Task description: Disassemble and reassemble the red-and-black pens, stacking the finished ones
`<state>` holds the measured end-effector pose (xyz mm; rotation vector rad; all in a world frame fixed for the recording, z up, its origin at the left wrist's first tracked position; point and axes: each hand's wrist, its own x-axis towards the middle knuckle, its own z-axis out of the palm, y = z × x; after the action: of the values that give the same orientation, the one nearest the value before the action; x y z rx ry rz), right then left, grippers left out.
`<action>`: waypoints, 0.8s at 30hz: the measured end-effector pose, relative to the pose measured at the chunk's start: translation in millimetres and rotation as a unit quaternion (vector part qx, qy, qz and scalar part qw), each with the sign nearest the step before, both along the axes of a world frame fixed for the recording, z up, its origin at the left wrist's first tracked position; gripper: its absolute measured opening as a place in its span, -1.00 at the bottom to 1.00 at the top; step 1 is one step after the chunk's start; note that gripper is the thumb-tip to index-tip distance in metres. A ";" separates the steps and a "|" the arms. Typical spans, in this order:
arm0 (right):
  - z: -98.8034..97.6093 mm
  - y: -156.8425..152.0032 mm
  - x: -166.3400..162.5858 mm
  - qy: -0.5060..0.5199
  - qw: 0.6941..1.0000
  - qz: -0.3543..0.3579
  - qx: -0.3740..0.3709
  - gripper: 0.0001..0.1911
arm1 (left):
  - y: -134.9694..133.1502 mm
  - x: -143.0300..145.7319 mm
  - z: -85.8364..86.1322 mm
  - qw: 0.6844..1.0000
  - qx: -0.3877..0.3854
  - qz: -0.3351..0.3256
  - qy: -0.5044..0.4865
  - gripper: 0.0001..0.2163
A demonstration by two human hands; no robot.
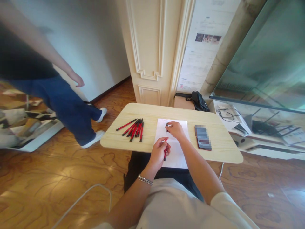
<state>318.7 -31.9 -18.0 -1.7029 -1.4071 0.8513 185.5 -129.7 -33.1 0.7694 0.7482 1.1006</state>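
Note:
My left hand [159,151] is closed around the red body of a slim red-and-black pen-like tool [165,156], its black end pointing toward me. A thin dark shaft rises from that body to a black end piece [167,124], pinched by the fingertips of my right hand [174,129]. Whether the shaft and end piece are joined is too small to tell. Both hands are over a white sheet of paper [177,154]. To their left, several similar red-and-black pen-like tools [135,128] lie in a loose, overlapping pile.
A phone [203,137] lies right of the paper on the pale wooden table [221,144]. Another person [64,98] stands at the left, beside a white tray of clutter [40,136]. Behind the table are a black bag [198,101] and a large screen [267,60]. A white cable [89,187] crosses the floor.

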 end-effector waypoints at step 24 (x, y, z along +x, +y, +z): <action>5.1 -40.4 -0.3 0.067 0.996 0.049 0.025 -0.67 | 3.3 3.7 -0.4 1.000 -0.008 0.004 -0.007 -0.72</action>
<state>318.3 -72.3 -13.0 -1.5200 -1.4190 0.9581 189.2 -126.4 -33.5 0.7451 0.7473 1.1044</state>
